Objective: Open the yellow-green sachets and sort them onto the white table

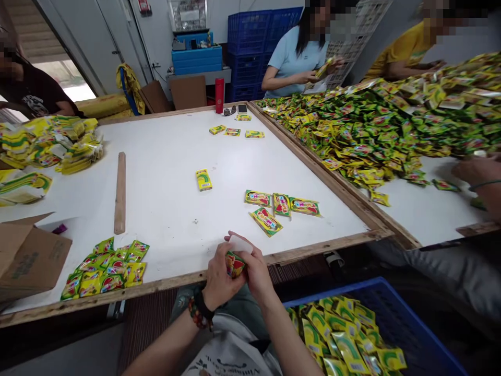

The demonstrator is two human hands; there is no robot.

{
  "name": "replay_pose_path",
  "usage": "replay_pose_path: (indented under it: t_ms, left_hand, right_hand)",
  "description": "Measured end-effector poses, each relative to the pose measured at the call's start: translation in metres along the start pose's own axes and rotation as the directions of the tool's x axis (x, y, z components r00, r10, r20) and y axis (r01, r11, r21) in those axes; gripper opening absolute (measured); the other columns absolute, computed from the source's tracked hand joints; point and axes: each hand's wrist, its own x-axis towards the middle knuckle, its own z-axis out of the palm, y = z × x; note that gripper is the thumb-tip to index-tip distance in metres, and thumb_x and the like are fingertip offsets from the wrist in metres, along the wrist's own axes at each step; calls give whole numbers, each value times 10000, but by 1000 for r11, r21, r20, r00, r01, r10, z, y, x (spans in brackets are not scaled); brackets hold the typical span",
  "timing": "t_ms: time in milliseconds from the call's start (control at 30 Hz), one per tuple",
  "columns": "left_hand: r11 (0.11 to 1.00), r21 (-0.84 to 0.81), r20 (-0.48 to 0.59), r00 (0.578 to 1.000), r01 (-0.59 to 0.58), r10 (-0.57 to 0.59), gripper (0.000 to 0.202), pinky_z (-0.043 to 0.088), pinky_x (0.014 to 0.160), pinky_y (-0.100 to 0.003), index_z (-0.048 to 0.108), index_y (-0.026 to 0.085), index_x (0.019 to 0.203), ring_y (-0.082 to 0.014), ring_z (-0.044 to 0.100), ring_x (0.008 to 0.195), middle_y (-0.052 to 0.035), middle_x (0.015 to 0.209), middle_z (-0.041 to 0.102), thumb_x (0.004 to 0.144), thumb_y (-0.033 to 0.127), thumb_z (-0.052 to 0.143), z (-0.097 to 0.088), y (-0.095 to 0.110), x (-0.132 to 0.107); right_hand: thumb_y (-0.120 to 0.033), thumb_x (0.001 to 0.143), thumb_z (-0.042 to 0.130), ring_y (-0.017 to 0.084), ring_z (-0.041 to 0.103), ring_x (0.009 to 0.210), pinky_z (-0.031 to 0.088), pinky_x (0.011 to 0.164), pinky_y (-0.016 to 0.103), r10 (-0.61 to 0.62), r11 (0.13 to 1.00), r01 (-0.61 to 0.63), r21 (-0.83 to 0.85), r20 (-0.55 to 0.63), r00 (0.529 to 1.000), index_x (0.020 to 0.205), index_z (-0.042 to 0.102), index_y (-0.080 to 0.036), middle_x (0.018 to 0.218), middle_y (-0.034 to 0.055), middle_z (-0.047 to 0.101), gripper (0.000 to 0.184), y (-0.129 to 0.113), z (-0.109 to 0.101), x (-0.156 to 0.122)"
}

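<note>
Hands [221, 273] together, curled around packet [234, 265]

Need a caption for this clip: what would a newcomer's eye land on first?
Probably the huge heap of yellow-green packets, filling the upper right. Next, the red bottle, upright at the far edge of the white table. Then, at the near edge, the left hand and right hand holding a small packet between them.

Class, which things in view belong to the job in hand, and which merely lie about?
Probably the job:
green-and-yellow printed packet, between left hand and right hand
flat white piece, held

Probably lying about:
red cylindrical bottle
dark sunglasses
black rectangular phone
</note>
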Motion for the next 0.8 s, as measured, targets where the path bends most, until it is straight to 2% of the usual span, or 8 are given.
replay_pose_path:
  t_ms: [100,167,300,367,433,567,700,800]
  left_hand:
    - [998,5,-49,997,-61,61,615,514,901,-437,285,228,1261,-262,582,1137,-131,1269,513,738,225,609,4,-4,0]
    - [999,2,-32,998,-52,52,670,514,908,-440,227,198,1320,-263,581,1148,-165,1311,487,769,265,602,4,-4,2]
    - [1000,31,100,995,4,-7,686,523,881,-450,244,191,1345,-284,614,1102,-158,1272,550,772,324,597,2,-5,4]
    - [997,68,126,991,40,-48,681,530,846,-459,280,188,1327,-303,636,1051,-152,1223,588,751,341,609,3,-5,3]
    - [994,84,131,988,67,-78,681,538,803,-450,299,179,1314,-305,656,992,-142,1168,617,733,336,618,3,-4,3]
    - [995,75,85,994,60,-66,642,539,796,-426,327,168,1290,-292,657,983,-138,1146,623,729,306,608,3,-5,3]
    - [997,60,81,995,46,-51,545,536,806,-407,365,187,1262,-275,656,989,-129,1162,615,760,276,558,5,-6,2]
    - [999,32,103,994,25,-28,493,532,800,-395,387,200,1241,-259,651,976,-110,1144,613,772,255,529,2,-5,2]
  right_hand:
    - [-353,779,677,287,621,1161,492,992,450,-153,965,172,-198,109,982,1144,708,-243,1241,76,670,382,-4,-6,-7]
    - [-326,777,694,293,593,1201,476,1015,452,-264,875,312,-370,175,948,1082,736,-253,1237,69,668,316,-8,-9,-12]
    - [-322,837,625,269,718,969,560,903,434,-346,777,323,-540,62,936,1054,745,-225,1065,68,747,266,-9,-8,-15]
    - [-334,848,607,268,724,942,567,888,438,-345,777,281,-563,-7,939,1081,731,-199,1066,73,744,296,-9,-7,-12]
    - [-337,851,603,269,717,966,559,903,438,-314,793,263,-550,2,949,1090,724,-186,1087,73,735,308,-11,-8,-10]
    - [-326,852,621,264,692,1039,543,940,421,-238,813,301,-498,186,953,1121,712,-203,1132,57,719,310,-13,-13,-10]
    - [-263,876,586,255,668,1093,541,946,406,-329,734,408,-543,241,913,1226,648,-229,1211,57,679,358,-3,-11,-14]
    - [-219,907,519,225,712,989,582,848,346,-411,637,500,-586,291,864,1258,626,-239,1150,70,719,367,1,-8,-19]
